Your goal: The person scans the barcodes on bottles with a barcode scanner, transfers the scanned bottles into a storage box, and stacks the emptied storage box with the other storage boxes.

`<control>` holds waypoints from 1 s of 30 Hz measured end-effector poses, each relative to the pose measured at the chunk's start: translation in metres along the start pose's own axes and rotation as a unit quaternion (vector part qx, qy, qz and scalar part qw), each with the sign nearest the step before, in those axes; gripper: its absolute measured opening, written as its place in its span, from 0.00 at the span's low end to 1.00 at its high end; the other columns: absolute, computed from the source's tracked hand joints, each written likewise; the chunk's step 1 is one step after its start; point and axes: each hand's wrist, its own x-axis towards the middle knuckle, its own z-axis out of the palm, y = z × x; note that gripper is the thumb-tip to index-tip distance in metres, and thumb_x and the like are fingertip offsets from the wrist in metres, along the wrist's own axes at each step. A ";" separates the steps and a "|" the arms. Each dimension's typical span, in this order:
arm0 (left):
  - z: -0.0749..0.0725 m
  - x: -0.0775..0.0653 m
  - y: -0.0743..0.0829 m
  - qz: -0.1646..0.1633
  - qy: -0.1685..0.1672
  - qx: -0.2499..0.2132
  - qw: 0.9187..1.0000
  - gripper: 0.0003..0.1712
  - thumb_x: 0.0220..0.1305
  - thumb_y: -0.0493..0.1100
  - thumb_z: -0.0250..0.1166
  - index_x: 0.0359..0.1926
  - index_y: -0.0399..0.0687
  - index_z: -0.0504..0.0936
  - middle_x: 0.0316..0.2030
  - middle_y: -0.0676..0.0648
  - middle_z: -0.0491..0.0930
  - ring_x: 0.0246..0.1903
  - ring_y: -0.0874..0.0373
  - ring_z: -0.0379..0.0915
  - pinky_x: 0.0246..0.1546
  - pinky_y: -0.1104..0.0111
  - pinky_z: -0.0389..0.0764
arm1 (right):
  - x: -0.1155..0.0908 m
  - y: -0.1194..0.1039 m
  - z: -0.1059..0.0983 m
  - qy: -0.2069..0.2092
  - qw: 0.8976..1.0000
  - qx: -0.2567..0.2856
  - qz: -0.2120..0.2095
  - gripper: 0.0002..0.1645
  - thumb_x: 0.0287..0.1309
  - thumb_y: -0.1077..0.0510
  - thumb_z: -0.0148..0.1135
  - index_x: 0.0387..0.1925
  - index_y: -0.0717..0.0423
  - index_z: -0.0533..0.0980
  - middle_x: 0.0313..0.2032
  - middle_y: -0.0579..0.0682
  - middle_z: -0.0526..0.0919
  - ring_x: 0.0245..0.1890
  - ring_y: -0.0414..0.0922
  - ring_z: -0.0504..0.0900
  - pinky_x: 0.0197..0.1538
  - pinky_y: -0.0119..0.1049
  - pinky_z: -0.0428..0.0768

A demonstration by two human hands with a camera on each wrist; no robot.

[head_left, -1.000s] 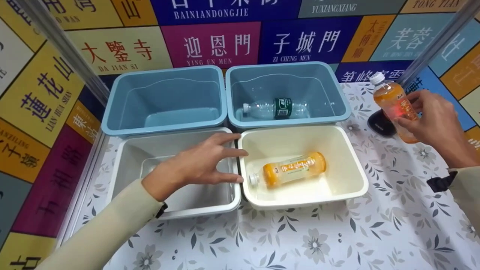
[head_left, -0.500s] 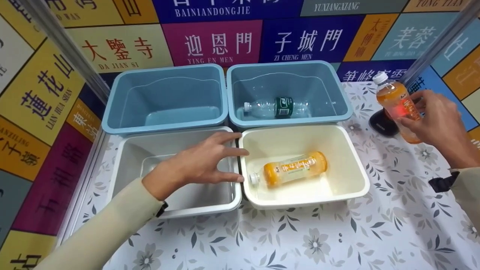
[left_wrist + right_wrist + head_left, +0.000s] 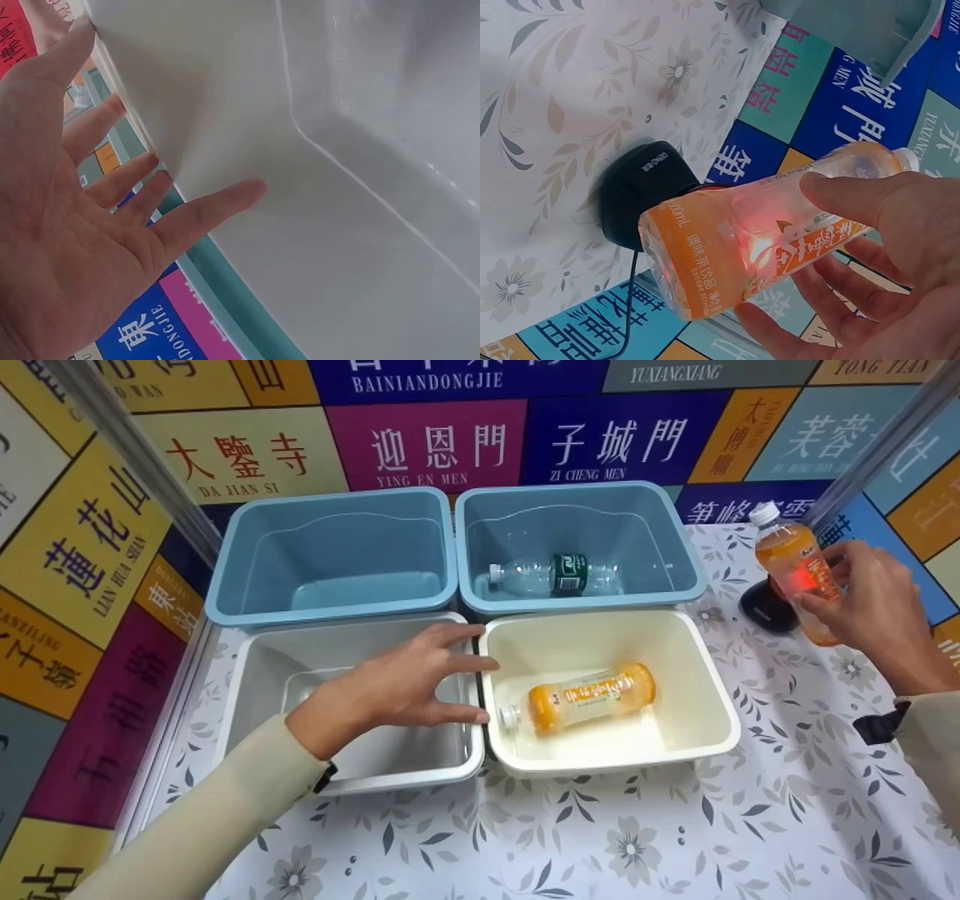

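My right hand (image 3: 874, 611) pinches an orange-labelled plastic drink bottle (image 3: 796, 574) between thumb and fingers, its white cap up and to the left. In the right wrist view, the bottle (image 3: 772, 236) has a red glow on its label and overlaps a black corded device (image 3: 649, 191) on the table. My left hand (image 3: 397, 679) reaches over the grey bin (image 3: 262, 675) with fingers spread and straight, fingertips right at the rim of the cream bin (image 3: 694, 667). A similar orange drink bottle (image 3: 592, 697) lies on its side inside the cream bin.
Two blue bins stand behind: the left one (image 3: 337, 540) and the right one (image 3: 652, 525), which holds a clear water bottle with a green label (image 3: 568, 574). A floral cloth (image 3: 600, 840) covers the table. Panels with printed characters (image 3: 435, 446) wall in the back and sides.
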 end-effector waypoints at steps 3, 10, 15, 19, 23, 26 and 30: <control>0.001 0.000 0.000 0.003 0.002 -0.001 1.000 0.39 0.67 0.67 0.74 0.75 0.61 0.80 0.83 0.39 0.62 0.82 0.40 0.57 0.79 0.45 0.69 | 0.001 0.000 0.002 -0.001 1.000 -0.001 0.006 0.38 0.70 0.59 0.70 0.73 0.70 0.65 0.60 0.76 0.71 0.60 0.73 0.69 0.59 0.73 0.77; 0.000 -0.001 0.001 -0.012 -0.005 -0.005 1.000 0.40 0.66 0.68 0.74 0.75 0.64 0.79 0.84 0.41 0.60 0.83 0.41 0.55 0.79 0.44 0.70 | 0.003 -0.002 0.005 -0.003 1.000 -0.003 0.014 0.39 0.71 0.59 0.70 0.74 0.70 0.64 0.62 0.77 0.70 0.60 0.73 0.69 0.59 0.72 0.78; -0.001 0.000 0.001 -0.014 -0.009 -0.005 1.000 0.40 0.66 0.68 0.74 0.75 0.64 0.79 0.84 0.41 0.59 0.83 0.42 0.55 0.79 0.45 0.69 | 0.004 -0.002 0.009 -0.002 1.000 -0.008 0.022 0.39 0.71 0.59 0.70 0.74 0.70 0.64 0.63 0.77 0.69 0.60 0.73 0.69 0.59 0.72 0.78; -0.001 0.000 0.001 -0.012 -0.010 -0.001 1.000 0.40 0.66 0.68 0.74 0.75 0.64 0.79 0.84 0.41 0.60 0.83 0.42 0.55 0.79 0.45 0.69 | 0.005 -0.002 0.011 0.001 1.000 -0.011 0.026 0.39 0.71 0.58 0.70 0.74 0.70 0.64 0.63 0.77 0.69 0.60 0.73 0.68 0.59 0.71 0.78; 0.000 0.000 0.000 -0.004 -0.005 0.001 1.000 0.40 0.67 0.68 0.74 0.75 0.63 0.79 0.84 0.40 0.61 0.83 0.41 0.56 0.80 0.46 0.69 | 0.007 -0.002 0.012 0.002 1.000 -0.011 0.025 0.39 0.71 0.58 0.70 0.74 0.70 0.64 0.63 0.77 0.69 0.60 0.73 0.68 0.60 0.72 0.78; 0.000 0.000 -0.001 -0.002 -0.004 -0.001 1.000 0.40 0.67 0.68 0.74 0.75 0.62 0.79 0.83 0.39 0.61 0.83 0.41 0.56 0.80 0.46 0.68 | 0.008 -0.003 0.012 0.002 1.000 -0.013 0.023 0.39 0.71 0.58 0.70 0.73 0.70 0.64 0.63 0.77 0.69 0.59 0.72 0.68 0.60 0.72 0.77; 0.000 0.000 0.000 -0.012 -0.009 0.002 1.000 0.40 0.66 0.69 0.73 0.75 0.65 0.79 0.84 0.41 0.61 0.83 0.42 0.55 0.79 0.46 0.69 | 0.008 -0.003 0.012 0.002 1.000 -0.014 0.021 0.39 0.70 0.59 0.71 0.73 0.70 0.64 0.62 0.76 0.69 0.59 0.72 0.68 0.59 0.72 0.78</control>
